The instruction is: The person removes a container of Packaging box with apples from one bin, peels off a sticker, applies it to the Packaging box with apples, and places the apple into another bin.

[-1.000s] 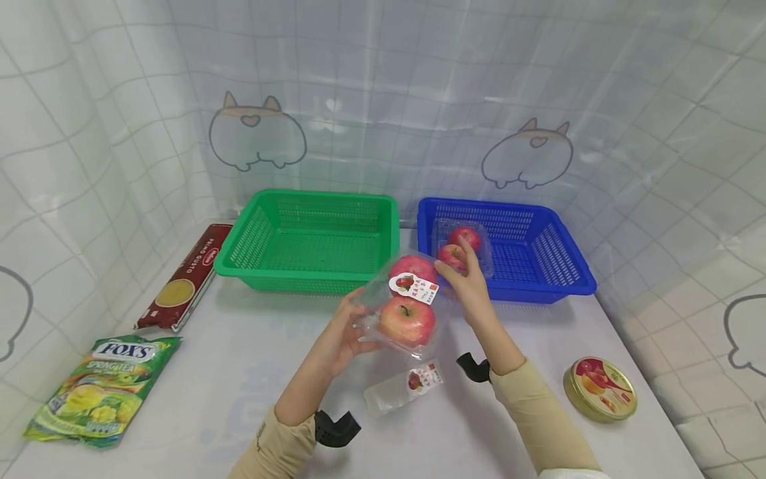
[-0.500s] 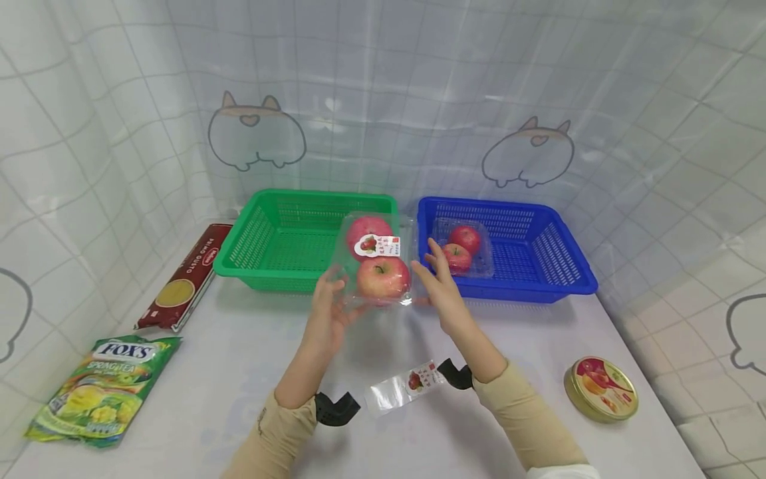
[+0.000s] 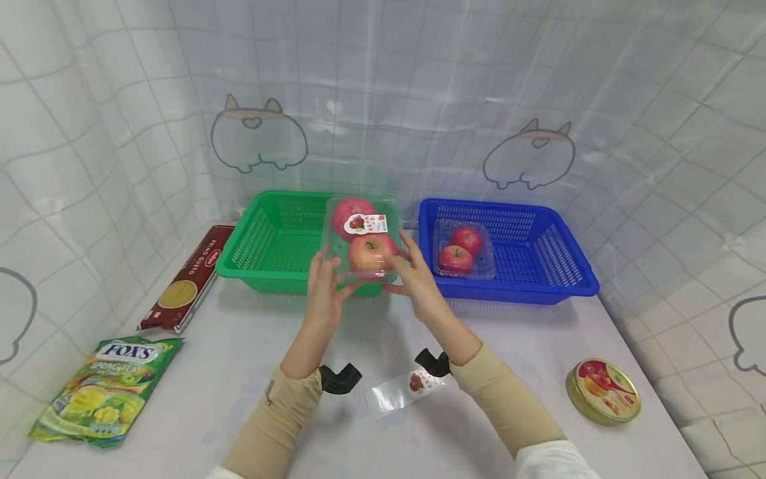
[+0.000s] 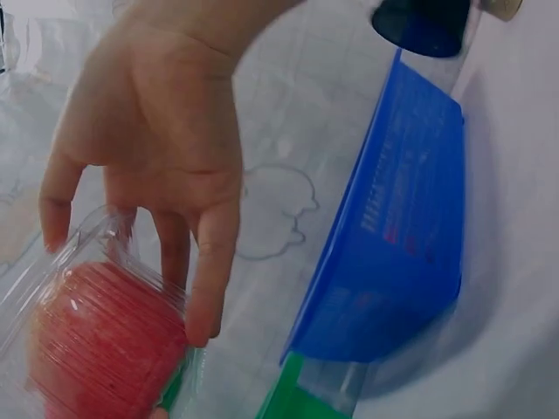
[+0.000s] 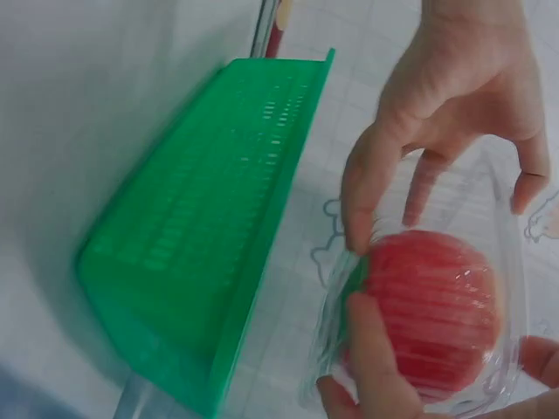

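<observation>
Both hands hold a clear plastic box of apples (image 3: 372, 256) by its near corners, over the right part of the green basket (image 3: 239, 273). Two red apples and a white label show through its lid. My left hand (image 3: 322, 296) grips the left side, and my right hand (image 3: 426, 291) grips the right side, thumbs low and fingers along the walls. In the right wrist view, fingers of both hands surround the box (image 5: 428, 305). The left wrist view shows my right hand (image 4: 166, 148) reaching down onto the box (image 4: 105, 340).
A blue basket (image 3: 574, 283) at right contains another box of apples (image 3: 463, 249). To the left lie a dark red pasta pack (image 3: 191, 279) and a green Fox's candy bag (image 3: 108, 389). A clear label strip (image 3: 395, 394) lies in front; a round gold tin (image 3: 603, 391) sits at right.
The box of apples has moved left and away, from in front of the baskets to over the green one. Both hands went with it; the right hand has left the blue basket's side.
</observation>
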The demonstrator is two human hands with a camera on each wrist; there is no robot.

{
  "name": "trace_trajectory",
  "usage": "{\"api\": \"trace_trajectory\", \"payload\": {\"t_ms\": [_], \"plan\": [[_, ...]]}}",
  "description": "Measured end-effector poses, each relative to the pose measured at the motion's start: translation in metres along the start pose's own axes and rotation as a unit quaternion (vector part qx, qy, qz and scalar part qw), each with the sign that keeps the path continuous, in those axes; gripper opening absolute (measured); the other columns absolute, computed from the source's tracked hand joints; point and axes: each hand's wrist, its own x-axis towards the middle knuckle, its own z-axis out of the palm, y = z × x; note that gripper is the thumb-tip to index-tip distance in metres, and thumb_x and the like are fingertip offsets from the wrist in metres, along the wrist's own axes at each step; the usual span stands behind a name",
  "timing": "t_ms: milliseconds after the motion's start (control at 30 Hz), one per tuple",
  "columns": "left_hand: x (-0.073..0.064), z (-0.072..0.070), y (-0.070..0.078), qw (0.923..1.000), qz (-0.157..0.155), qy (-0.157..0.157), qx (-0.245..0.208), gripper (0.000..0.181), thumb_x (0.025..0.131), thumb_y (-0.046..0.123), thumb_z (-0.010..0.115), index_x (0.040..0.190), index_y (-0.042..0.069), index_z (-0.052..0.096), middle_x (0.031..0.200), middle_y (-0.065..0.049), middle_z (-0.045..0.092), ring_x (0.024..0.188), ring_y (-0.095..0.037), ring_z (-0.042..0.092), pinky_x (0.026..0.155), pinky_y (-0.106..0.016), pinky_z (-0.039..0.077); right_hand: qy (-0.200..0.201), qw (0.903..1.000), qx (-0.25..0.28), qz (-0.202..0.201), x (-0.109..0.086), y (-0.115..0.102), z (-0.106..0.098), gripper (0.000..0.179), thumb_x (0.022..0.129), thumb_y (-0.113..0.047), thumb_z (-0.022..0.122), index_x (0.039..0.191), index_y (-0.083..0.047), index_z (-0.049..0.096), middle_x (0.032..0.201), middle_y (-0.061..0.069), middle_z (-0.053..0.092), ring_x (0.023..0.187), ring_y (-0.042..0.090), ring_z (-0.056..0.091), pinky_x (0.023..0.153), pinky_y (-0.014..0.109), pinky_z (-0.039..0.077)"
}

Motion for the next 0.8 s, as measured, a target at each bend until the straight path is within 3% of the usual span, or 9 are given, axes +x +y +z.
{"api": "trace_trajectory", "payload": {"t_ms": [200, 333, 433, 467, 533, 633, 700, 767, 800], "plan": [[0.019, -0.008, 0.009, 0.9995, -0.017, -0.007, 0.024, 0.065, 0.086, 0.021, 0.045, 0.146, 0.016, 0.018, 0.142, -0.013, 0.024, 0.094, -0.018, 0.056, 0.088, -0.040, 0.048, 0.016, 0.9990, 0.041, 0.011, 0.018, -0.004, 0.013, 0.060, 0.092, -0.019, 0.049, 0.146, -0.028, 0.024, 0.142, 0.009, 0.030, 0.123, 0.028, 0.041, 0.088, 0.053, 0.045], [0.029, -0.019, 0.020, 0.9950, -0.016, -0.017, 0.097, 0.069, 0.090, 0.028, 0.047, 0.148, 0.020, 0.011, 0.148, -0.012, 0.016, 0.120, -0.028, 0.040, 0.099, -0.044, 0.039, 0.034, 0.9959, 0.078, 0.029, 0.031, -0.002, 0.019, 0.060, 0.091, -0.017, 0.049, 0.145, -0.029, 0.027, 0.142, 0.005, 0.030, 0.121, 0.029, 0.044, 0.088, 0.052, 0.045], [0.033, -0.033, 0.029, 0.9827, 0.026, -0.002, 0.183, 0.069, 0.092, 0.033, 0.049, 0.148, 0.023, 0.011, 0.150, -0.009, 0.009, 0.131, -0.029, 0.028, 0.105, -0.043, 0.031, 0.042, 0.9942, 0.091, 0.038, 0.040, 0.001, 0.022, 0.061, 0.090, -0.018, 0.049, 0.146, -0.029, 0.026, 0.140, 0.006, 0.033, 0.119, 0.032, 0.045, 0.089, 0.053, 0.045], [0.034, -0.039, 0.032, 0.9754, 0.049, 0.010, 0.215, 0.069, 0.092, 0.034, 0.050, 0.148, 0.023, 0.013, 0.151, -0.007, 0.008, 0.133, -0.028, 0.027, 0.105, -0.043, 0.030, 0.043, 0.9940, 0.094, 0.038, 0.043, 0.003, 0.024, 0.062, 0.090, -0.017, 0.049, 0.146, -0.029, 0.025, 0.139, 0.006, 0.033, 0.119, 0.032, 0.044, 0.089, 0.054, 0.044], [0.035, -0.053, 0.037, 0.9535, 0.106, 0.041, 0.279, 0.067, 0.091, 0.035, 0.053, 0.147, 0.023, 0.019, 0.150, -0.006, 0.011, 0.131, -0.025, 0.028, 0.105, -0.044, 0.029, 0.044, 0.9939, 0.093, 0.040, 0.049, 0.005, 0.026, 0.062, 0.090, -0.018, 0.048, 0.146, -0.029, 0.024, 0.137, 0.008, 0.036, 0.119, 0.032, 0.043, 0.090, 0.054, 0.043], [0.038, -0.076, 0.042, 0.9056, 0.180, 0.103, 0.370, 0.065, 0.090, 0.034, 0.057, 0.146, 0.021, 0.026, 0.149, -0.006, 0.015, 0.133, -0.025, 0.022, 0.105, -0.049, 0.025, 0.045, 0.9938, 0.090, 0.046, 0.058, 0.009, 0.029, 0.062, 0.091, -0.017, 0.047, 0.147, -0.028, 0.023, 0.134, 0.012, 0.039, 0.118, 0.033, 0.043, 0.091, 0.056, 0.042], [0.040, -0.090, 0.043, 0.8775, 0.208, 0.144, 0.407, 0.064, 0.089, 0.031, 0.059, 0.144, 0.019, 0.030, 0.149, -0.008, 0.015, 0.135, -0.027, 0.017, 0.106, -0.053, 0.020, 0.049, 0.9936, 0.088, 0.051, 0.064, 0.013, 0.031, 0.062, 0.091, -0.016, 0.046, 0.147, -0.028, 0.023, 0.136, 0.011, 0.038, 0.119, 0.033, 0.042, 0.092, 0.057, 0.040], [0.043, -0.104, 0.043, 0.8591, 0.211, 0.183, 0.429, 0.063, 0.088, 0.031, 0.060, 0.143, 0.019, 0.032, 0.150, -0.008, 0.012, 0.137, -0.028, 0.011, 0.107, -0.054, 0.015, 0.051, 0.9932, 0.090, 0.054, 0.069, 0.016, 0.034, 0.063, 0.091, -0.014, 0.045, 0.147, -0.027, 0.022, 0.141, 0.011, 0.035, 0.122, 0.033, 0.040, 0.094, 0.059, 0.037], [0.045, -0.111, 0.042, 0.8547, 0.208, 0.200, 0.432, 0.063, 0.087, 0.030, 0.060, 0.143, 0.018, 0.034, 0.150, -0.009, 0.012, 0.137, -0.028, 0.010, 0.107, -0.054, 0.013, 0.053, 0.9927, 0.092, 0.056, 0.072, 0.018, 0.036, 0.063, 0.091, -0.013, 0.044, 0.147, -0.026, 0.021, 0.143, 0.011, 0.032, 0.125, 0.033, 0.038, 0.095, 0.060, 0.036]]}}
